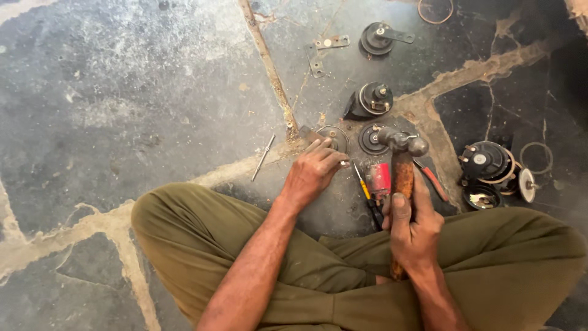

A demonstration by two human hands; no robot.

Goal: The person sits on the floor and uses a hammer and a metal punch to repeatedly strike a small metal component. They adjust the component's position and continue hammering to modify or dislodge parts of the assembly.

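I see the right hand [413,230] clamped on the hammer [402,171], raised; the left hand [313,171] pinches a small metal piece [345,163] — the strike needs aim.

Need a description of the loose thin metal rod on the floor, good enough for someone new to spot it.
Start at the person's left hand, resting on the cracked stone floor ahead of the knees. Look left of it: the thin metal rod lies alone, slanted along a pale crack. Unlike the round black parts on the other side, it is straight, slim and grey.
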